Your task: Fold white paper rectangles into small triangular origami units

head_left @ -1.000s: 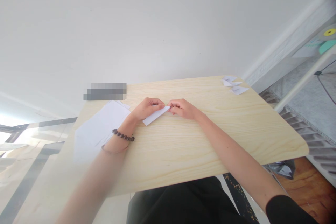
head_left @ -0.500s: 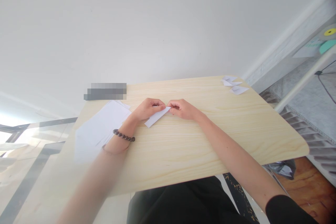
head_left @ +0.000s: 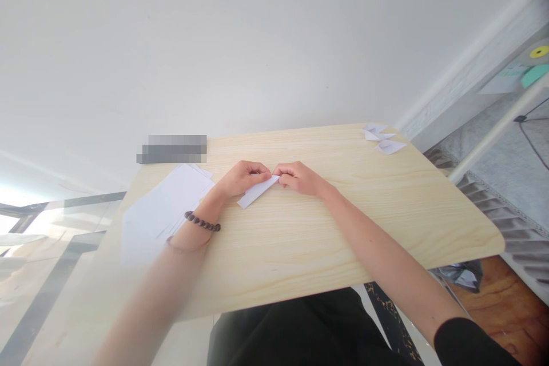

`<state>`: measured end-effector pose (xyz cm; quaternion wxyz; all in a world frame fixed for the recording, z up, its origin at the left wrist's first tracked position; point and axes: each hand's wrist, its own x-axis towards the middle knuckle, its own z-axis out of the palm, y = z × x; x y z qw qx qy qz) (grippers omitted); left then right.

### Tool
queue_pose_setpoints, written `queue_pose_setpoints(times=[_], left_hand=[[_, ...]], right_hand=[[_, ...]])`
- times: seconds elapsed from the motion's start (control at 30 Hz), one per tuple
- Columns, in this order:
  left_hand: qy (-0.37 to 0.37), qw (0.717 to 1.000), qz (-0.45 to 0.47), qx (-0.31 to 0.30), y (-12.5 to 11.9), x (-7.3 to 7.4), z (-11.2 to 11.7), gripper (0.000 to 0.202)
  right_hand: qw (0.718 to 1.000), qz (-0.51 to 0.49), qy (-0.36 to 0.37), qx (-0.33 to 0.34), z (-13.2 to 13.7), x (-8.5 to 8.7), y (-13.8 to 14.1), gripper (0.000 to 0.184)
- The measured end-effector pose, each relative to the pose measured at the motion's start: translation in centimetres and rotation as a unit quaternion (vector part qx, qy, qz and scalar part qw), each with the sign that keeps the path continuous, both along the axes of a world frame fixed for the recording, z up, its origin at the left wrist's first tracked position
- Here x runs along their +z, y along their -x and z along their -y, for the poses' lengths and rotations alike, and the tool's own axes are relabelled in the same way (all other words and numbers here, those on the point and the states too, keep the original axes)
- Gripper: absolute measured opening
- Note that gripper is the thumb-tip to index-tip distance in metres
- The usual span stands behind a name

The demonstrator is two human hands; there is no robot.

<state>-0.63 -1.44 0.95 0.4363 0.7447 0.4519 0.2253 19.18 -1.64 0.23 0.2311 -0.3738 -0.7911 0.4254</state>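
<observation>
A narrow folded sheet of white paper (head_left: 257,193) slants over the middle of the table, its upper right end tapering to a point. My left hand (head_left: 244,178) is closed on its upper edge, thumb on the near face. At the pointed end, my right hand (head_left: 299,178) pinches the paper between thumb and bent fingers. The fingertips of both hands almost meet there and hide part of the tip. Dark beads circle my left wrist.
Flat white sheets (head_left: 160,206) lie to the left, partly under my left forearm. Several folded paper pieces (head_left: 389,146) rest at the table's far right corner. A pixelated dark block (head_left: 174,150) covers the far left corner. The wooden table (head_left: 369,206) meets a white wall.
Almost nothing differs. The paper and my right-hand fingers have shifted very slightly; both hands keep their hold at the same spot.
</observation>
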Motion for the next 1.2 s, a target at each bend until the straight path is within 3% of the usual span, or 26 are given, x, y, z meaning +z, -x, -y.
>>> queue_pose_setpoints(times=[0.27, 0.53, 0.63, 0.8, 0.9, 1.0, 1.2], left_hand=[[-0.006, 1.0, -0.002, 0.019, -0.2, 0.2, 0.2, 0.034], [0.007, 0.99, 0.118, 0.082, -0.2, -0.4, -0.2, 0.048], [-0.016, 0.986, 0.134, 0.099, -0.1, -0.7, -0.4, 0.047], [-0.038, 0.985, 0.148, 0.073, -0.3, -1.0, -0.5, 0.037], [-0.032, 0.978, 0.189, 0.084, -0.3, -1.4, -0.7, 0.038], [-0.029, 0.967, 0.239, 0.088, -0.3, -1.8, -1.0, 0.024], [-0.027, 0.966, 0.242, 0.091, -0.2, -2.0, -1.1, 0.021]], right_hand=[[0.997, -0.001, -0.069, -0.034, 0.0, -0.7, 0.4, 0.019], [0.96, -0.028, -0.178, -0.215, -0.7, -0.7, -0.3, 0.02], [0.961, -0.005, -0.185, -0.204, -0.8, -0.9, -0.5, 0.017], [0.971, -0.014, -0.184, -0.153, -0.6, -1.2, 0.3, 0.019], [0.964, -0.051, -0.192, -0.179, -0.8, -1.3, 0.3, 0.021], [0.953, -0.086, -0.191, -0.217, -1.0, -1.3, -0.1, 0.02], [0.956, -0.091, -0.199, -0.197, -0.9, -1.3, -0.2, 0.015]])
